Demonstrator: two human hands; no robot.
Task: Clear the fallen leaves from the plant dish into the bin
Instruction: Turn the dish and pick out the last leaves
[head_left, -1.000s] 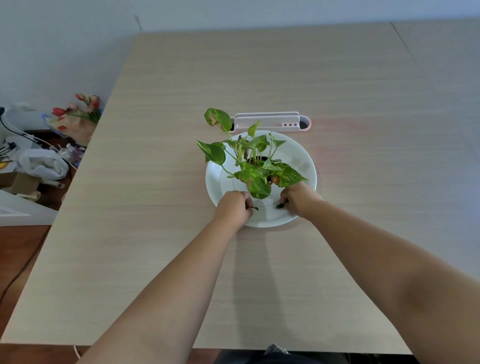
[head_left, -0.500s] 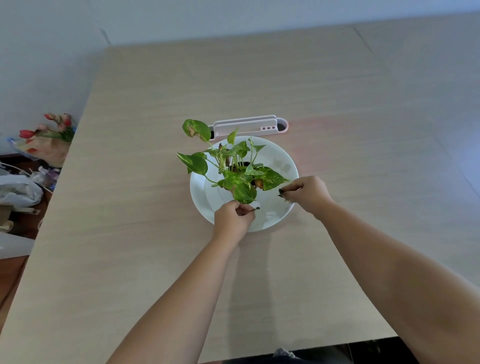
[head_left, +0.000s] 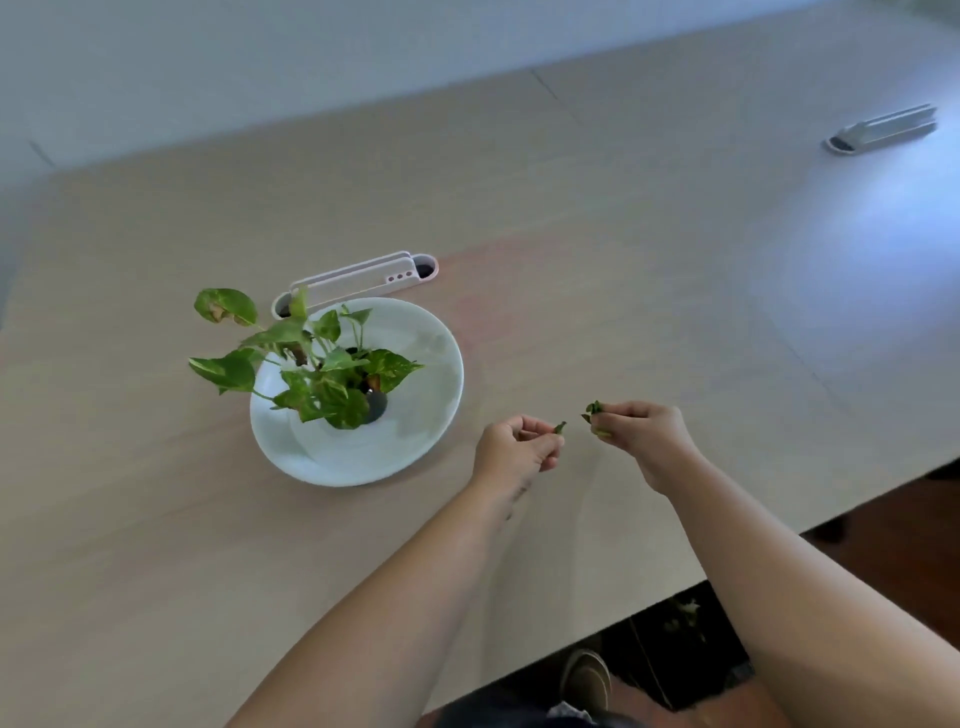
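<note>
Two leaf scraps are off the dish and held above the table, to the dish's right. The left scrap is a small dark green sliver pinched between thumb and forefinger of the left hand; it sticks out past the fingertips, its long axis running up and to the right, tip toward the other hand. The right scrap is a crumpled green bit gripped in the closed fingers of the right hand; it juts out to the left, toward the left hand, and looks too bunched to give a clear long axis. A yellowish piece shows just under it at the fingers. The two scraps are near each other but apart, with bare table showing between them.

Both hands hover over the table well right of the dish, forearms reaching in from the lower edge. The white dish sits on the table with a small leafy plant standing in its middle, leaves spreading mostly left and past the rim. Just behind the dish lies a long white socket strip, set aslant. A second strip lies far off at the upper right. Below the table's near edge, a dark bin with some green bits inside stands on the floor.
</note>
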